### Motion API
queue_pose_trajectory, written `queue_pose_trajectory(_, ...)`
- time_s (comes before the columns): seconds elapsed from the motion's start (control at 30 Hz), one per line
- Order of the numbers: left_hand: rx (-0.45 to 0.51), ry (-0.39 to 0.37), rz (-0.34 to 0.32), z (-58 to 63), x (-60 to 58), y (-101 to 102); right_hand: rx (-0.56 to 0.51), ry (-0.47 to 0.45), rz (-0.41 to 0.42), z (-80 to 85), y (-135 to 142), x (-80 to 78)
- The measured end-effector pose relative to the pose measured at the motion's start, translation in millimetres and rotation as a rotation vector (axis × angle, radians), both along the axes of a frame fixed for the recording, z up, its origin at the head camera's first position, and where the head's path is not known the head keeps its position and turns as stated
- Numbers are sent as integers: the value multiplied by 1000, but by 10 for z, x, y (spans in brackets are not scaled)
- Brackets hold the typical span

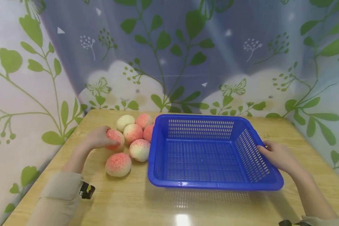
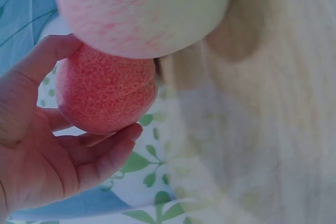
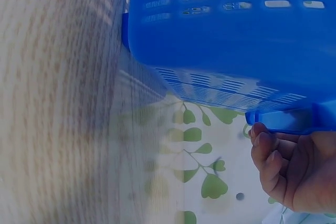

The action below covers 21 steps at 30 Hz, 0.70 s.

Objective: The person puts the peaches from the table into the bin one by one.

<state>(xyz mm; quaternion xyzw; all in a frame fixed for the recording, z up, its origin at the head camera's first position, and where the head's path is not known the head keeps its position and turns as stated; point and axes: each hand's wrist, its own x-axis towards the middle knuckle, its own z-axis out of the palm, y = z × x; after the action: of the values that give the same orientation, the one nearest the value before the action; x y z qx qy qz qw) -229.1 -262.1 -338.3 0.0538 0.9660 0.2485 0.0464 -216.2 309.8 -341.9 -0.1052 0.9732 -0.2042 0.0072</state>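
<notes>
My left hand grips a pink-red peach at the left of a group of peaches. In the left wrist view, thumb and fingers curl round that peach, while a paler peach fills the space in front and covers part of it. To the right stands a blue plastic basket with slotted walls and nothing inside. The right hand holds the basket's right rim, thumb on top. Seen in the right wrist view, its fingers curl under the rim from outside.
More peaches lie between the left hand and the basket: a cream one, a pink one, a mottled one and others, one partly behind the basket. The wooden table ends at a leaf-patterned curtain.
</notes>
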Motion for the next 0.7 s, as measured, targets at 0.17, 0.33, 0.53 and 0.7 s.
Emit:
queue_pose_trajectory(0.17,49,-19,11,150,-20,12,10,8,-2,6,28,-1)
queue_pose_trajectory(0.33,82,41,-2,328,-57,110,8,15,-3,3,43,11)
queue_pose_trajectory(0.53,99,74,-48,626,-87,397,-6,-1,-3,-9,33,13)
queue_pose_trajectory(0.7,95,44,-116,869,-165,735,-15,-9,-1,-17,14,3)
